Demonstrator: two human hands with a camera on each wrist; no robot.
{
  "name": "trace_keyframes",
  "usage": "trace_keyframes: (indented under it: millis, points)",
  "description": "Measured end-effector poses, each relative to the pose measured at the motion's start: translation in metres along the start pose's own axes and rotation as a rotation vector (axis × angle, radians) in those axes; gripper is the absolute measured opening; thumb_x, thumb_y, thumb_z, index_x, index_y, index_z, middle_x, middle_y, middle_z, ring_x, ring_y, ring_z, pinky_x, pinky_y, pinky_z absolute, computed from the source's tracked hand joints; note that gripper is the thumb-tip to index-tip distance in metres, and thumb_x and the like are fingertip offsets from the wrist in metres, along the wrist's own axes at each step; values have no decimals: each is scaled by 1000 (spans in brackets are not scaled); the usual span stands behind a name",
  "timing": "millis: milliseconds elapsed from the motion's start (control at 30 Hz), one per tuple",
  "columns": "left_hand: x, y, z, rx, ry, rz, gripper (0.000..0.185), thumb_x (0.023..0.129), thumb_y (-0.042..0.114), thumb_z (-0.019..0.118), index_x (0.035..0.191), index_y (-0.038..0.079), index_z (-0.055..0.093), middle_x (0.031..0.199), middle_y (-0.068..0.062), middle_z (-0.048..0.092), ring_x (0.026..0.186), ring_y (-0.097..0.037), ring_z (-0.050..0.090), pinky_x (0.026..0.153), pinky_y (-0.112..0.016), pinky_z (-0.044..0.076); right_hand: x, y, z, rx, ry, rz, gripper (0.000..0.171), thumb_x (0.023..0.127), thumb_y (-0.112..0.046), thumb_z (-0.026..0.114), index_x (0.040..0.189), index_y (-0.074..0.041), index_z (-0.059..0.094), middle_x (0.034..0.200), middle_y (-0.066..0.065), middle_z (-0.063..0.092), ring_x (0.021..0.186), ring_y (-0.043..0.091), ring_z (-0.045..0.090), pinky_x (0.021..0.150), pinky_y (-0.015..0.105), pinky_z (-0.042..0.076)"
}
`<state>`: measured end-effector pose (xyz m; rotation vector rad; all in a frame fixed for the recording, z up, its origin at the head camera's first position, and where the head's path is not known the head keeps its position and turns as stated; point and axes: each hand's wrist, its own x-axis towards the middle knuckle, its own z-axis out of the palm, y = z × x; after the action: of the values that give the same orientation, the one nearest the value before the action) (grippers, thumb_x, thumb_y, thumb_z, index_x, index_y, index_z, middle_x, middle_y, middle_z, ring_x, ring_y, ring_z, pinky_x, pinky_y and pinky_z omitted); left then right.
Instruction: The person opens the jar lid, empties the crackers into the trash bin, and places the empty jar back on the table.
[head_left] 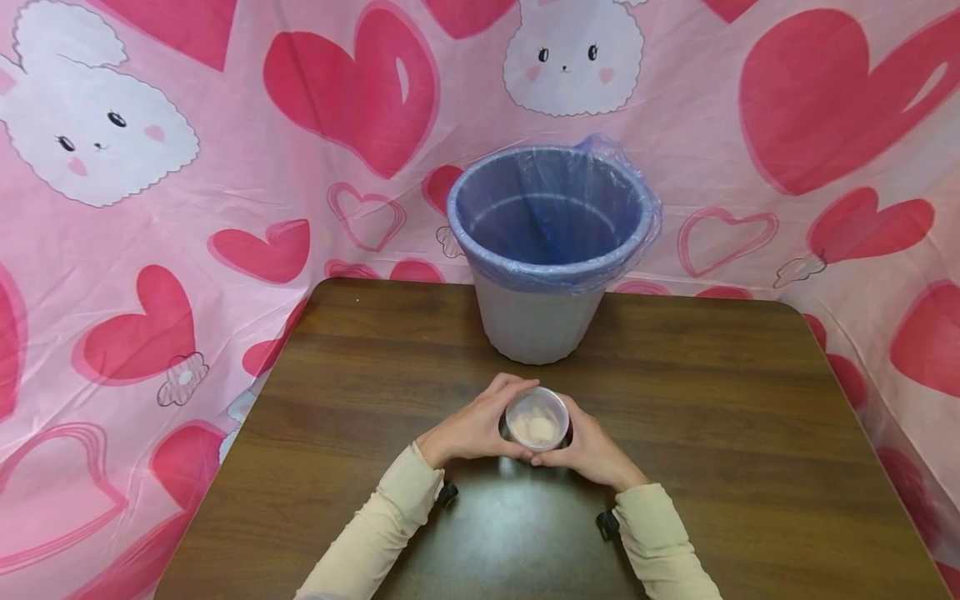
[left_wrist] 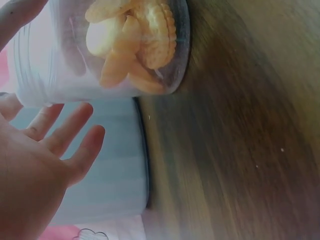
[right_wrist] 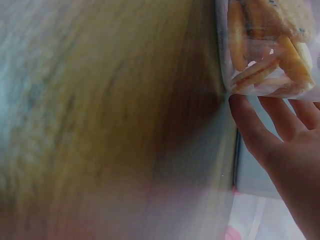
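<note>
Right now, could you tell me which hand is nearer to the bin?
Left, slightly. The left hand curls round the cup with fingertips reaching toward the bin; the right hand holds the cup's near side, further back.

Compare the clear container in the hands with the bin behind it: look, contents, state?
The clear plastic container is small and see-through; the grey waste bin is far larger and opaque. The container holds round biscuits; the bin shows only a blue liner bag inside. The container sits between the left hand and right hand; the bin stands untouched farther back. Both are round and upright on the wooden table.
</note>
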<state>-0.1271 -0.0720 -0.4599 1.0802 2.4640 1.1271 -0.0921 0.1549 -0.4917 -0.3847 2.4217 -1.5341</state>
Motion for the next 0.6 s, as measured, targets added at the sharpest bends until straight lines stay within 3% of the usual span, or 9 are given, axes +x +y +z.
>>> trace_keyframes:
  millis: [200,600]
  points:
    - [5,2,4,-2,0,16,97,68,34,87,148,20,35,139,-1,40,124,-12,45,105,-32,42,0,0,0,-19,-5,-5,89,67,-31,88,141,-16,40,133,8,55,120,25,53,97,46,43]
    - [10,5,8,7,-2,34,97,67,35,87,148,17,36,145,-1,39,131,-13,41,107,-33,39,0,3,0,-36,3,-42,91,67,-35,88,142,-15,40,133,9,55,121,26,53,98,47,42]
